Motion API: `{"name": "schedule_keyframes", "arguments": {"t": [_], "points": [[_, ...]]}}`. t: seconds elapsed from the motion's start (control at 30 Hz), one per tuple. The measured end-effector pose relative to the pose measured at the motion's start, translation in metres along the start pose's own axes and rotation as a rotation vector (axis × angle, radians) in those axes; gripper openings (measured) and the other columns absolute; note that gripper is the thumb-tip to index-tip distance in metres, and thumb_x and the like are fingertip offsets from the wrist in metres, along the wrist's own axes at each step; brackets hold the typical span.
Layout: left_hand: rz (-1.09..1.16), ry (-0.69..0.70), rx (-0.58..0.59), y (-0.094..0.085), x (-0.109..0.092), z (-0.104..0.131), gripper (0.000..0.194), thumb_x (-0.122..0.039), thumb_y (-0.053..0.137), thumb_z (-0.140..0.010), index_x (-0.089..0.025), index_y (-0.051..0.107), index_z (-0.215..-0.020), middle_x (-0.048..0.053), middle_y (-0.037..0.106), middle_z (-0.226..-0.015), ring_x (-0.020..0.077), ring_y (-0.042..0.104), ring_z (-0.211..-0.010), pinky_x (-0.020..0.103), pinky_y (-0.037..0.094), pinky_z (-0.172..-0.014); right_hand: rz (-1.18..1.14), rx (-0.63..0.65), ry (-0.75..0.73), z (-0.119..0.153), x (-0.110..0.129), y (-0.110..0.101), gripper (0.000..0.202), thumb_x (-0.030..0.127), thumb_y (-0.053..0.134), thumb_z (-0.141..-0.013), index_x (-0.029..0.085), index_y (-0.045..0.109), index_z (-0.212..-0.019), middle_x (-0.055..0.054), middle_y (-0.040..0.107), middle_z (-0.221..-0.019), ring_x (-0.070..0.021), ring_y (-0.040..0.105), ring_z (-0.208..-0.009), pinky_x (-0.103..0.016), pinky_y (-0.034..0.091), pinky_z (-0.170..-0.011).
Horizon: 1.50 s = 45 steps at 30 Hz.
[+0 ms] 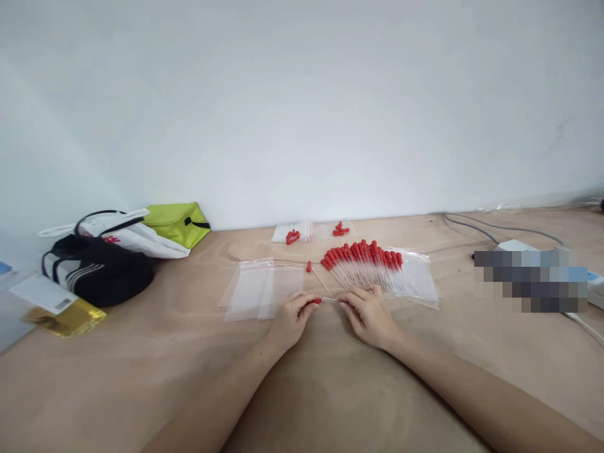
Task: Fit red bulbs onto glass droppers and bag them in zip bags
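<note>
Left hand [291, 319] pinches a small red rubbery cap [317, 301], right hand [368, 314] grips a thin white stick [329, 300], the two meeting end to end between the fingers, low over the pale wooden counter [302, 390]! Just beyond, a loose red cap [309, 267] and a lone white stick [322, 281]. Far right of them, a fanned row of red-capped white sticks [365, 261]; to the left, clear plastic zip bags [257, 290].

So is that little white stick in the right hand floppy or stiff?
The white stick is probably fairly stiff, since it looks straight. It seems very thin, so it's likely light and might bend if pushed hard.
</note>
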<state>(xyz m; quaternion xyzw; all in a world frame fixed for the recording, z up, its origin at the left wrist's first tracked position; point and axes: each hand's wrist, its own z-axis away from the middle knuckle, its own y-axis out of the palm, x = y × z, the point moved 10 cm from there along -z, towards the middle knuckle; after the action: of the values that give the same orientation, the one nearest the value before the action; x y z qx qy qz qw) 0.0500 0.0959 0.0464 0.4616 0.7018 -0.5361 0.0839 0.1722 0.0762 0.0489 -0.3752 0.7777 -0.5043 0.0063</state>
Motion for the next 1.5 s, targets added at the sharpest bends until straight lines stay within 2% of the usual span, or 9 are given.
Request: {"name": "schedule_keyframes", "arguments": {"t": [0.2,0.43,0.57,0.7,0.93,1.1,1.3,1.5], "points": [[-0.022,0.040,-0.006,-0.002,-0.008,0.000,0.019,-0.025,0.043,-0.085,-0.017,0.060,-0.081,0.004,0.059,-0.076,0.0146,0.055,-0.073,0.025,0.045,-0.067,-0.019,0.024,-0.019,0.000,0.003,0.003,0.020,0.017,0.040,-0.083,0.020,0.058,-0.090,-0.003,0.064,-0.087,-0.0127,0.055,-0.076,-0.031,0.024,-0.075],[-0.032,-0.040,0.085,0.005,-0.002,0.003,0.020,-0.029,0.040,-0.086,-0.019,0.057,-0.083,0.002,0.063,-0.077,0.0151,0.057,-0.074,0.027,0.043,-0.071,-0.046,0.072,-0.092,0.000,0.007,0.006,0.021,0.017,0.041,-0.084,0.021,0.060,-0.092,-0.002,0.064,-0.085,-0.0113,0.055,-0.073,-0.029,0.025,-0.071],[-0.085,0.000,0.129,0.008,-0.007,0.004,0.016,-0.027,0.045,-0.083,-0.021,0.060,-0.080,0.001,0.066,-0.076,0.0159,0.058,-0.073,0.030,0.039,-0.076,-0.072,0.074,-0.117,-0.002,0.003,0.006,0.025,0.017,0.041,-0.084,0.025,0.062,-0.094,-0.002,0.064,-0.087,-0.0120,0.055,-0.073,-0.031,0.023,-0.072],[-0.091,0.039,0.147,0.010,-0.013,0.006,0.015,-0.023,0.047,-0.082,-0.021,0.061,-0.077,0.000,0.066,-0.074,0.0149,0.060,-0.070,0.030,0.038,-0.074,-0.042,0.045,-0.151,-0.003,0.003,0.004,0.029,0.013,0.040,-0.082,0.028,0.063,-0.093,-0.001,0.064,-0.083,-0.0124,0.052,-0.070,-0.032,0.020,-0.071],[-0.167,0.102,0.142,0.012,-0.017,0.007,0.016,-0.025,0.046,-0.083,-0.019,0.059,-0.077,0.001,0.066,-0.074,0.0155,0.059,-0.070,0.030,0.037,-0.072,0.035,0.046,-0.160,0.000,0.013,0.005,0.024,0.016,0.039,-0.082,0.019,0.062,-0.082,-0.002,0.061,-0.073,-0.0114,0.046,-0.060,-0.030,0.018,-0.065],[-0.208,0.213,0.136,0.016,-0.021,0.011,0.017,-0.029,0.044,-0.085,-0.018,0.057,-0.079,0.002,0.065,-0.074,0.0152,0.058,-0.072,0.030,0.035,-0.074,-0.006,0.073,-0.155,0.001,0.017,0.012,0.024,0.015,0.037,-0.083,0.018,0.060,-0.079,-0.001,0.059,-0.070,-0.0116,0.046,-0.062,-0.029,0.019,-0.065],[-0.211,0.280,0.085,0.015,-0.027,0.014,0.018,-0.029,0.044,-0.085,-0.018,0.056,-0.077,0.002,0.064,-0.071,0.0139,0.057,-0.068,0.030,0.034,-0.075,-0.075,0.098,-0.148,0.000,0.020,0.020,0.021,0.014,0.038,-0.083,0.017,0.059,-0.079,-0.001,0.059,-0.071,-0.0114,0.048,-0.064,-0.028,0.021,-0.065],[-0.216,0.242,0.015,0.005,-0.026,0.007,0.012,-0.025,0.049,-0.083,-0.018,0.057,-0.077,-0.001,0.066,-0.072,0.0121,0.058,-0.065,0.031,0.031,-0.078,-0.039,0.092,-0.132,-0.008,0.017,0.014,0.019,0.018,0.041,-0.084,0.019,0.060,-0.083,-0.001,0.061,-0.076,-0.0126,0.048,-0.071,-0.029,0.020,-0.066]]}}
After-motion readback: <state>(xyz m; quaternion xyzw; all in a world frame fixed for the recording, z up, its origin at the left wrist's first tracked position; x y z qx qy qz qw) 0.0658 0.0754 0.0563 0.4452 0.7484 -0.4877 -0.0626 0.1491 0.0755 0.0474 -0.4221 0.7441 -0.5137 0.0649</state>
